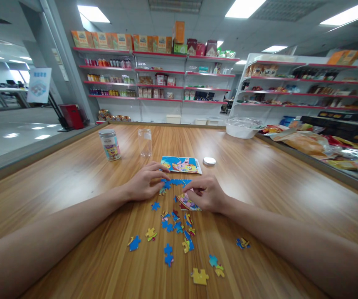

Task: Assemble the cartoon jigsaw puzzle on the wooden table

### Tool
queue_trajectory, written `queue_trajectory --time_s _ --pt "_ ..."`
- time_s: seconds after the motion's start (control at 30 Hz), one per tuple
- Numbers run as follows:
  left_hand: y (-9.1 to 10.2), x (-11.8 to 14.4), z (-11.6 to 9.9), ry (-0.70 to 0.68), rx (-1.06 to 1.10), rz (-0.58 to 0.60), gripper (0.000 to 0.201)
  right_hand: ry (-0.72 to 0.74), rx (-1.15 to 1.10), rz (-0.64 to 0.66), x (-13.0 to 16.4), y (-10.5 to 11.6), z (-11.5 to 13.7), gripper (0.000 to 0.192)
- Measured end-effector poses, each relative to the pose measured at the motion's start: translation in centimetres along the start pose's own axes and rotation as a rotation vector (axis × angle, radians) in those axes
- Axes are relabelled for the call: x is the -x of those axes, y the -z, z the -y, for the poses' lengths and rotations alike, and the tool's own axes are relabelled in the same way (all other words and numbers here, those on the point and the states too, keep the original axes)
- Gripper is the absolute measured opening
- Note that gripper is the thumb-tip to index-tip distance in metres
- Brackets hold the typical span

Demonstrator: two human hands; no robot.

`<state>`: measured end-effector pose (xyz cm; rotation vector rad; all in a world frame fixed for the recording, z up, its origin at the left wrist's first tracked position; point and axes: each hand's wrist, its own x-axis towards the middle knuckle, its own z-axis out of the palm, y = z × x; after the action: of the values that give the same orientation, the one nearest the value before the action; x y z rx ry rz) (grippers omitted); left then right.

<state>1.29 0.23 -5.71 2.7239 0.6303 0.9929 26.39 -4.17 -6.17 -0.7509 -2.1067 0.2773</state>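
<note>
Puzzle chunk, part-built blue cardboard [179,182], sits between both hands; left hand [146,182] fingers pressed flat on it, right hand [205,193] pinching its edge. Risk: joined pcs could buckle apart w/ uneven push; loose pieces [179,226] nearer the body may scatter.

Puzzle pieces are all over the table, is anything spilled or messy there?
Yes. Loose puzzle pieces lie scattered on the wooden table, some facing different ways. The clear tube stands open, with its white lid lying apart. Nothing looks broken.
</note>
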Motion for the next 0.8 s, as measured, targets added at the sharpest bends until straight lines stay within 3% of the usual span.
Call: queue_trajectory --time_s 0.27,0.47,0.63,0.8 --pt "-0.2 0.1 1.0 0.054 0.107 0.114 0.028 0.016 0.014 0.084 0.1 -0.1 0.2 0.018" --pt "-0.2 0.2 0.9 0.036 0.146 0.179 0.031 0.081 -0.020 0.235 0.1 0.2 0.8 0.021" --pt "-0.1 0.1 -0.5 -0.073 0.072 0.159 0.027 0.048 -0.074 0.235 0.0 0.5 1.0 0.021" --pt "0.1 -0.1 -2.8 -0.224 0.139 0.139 0.016 -0.040 -0.102 0.193 0.2 0.1 0.4 0.018"
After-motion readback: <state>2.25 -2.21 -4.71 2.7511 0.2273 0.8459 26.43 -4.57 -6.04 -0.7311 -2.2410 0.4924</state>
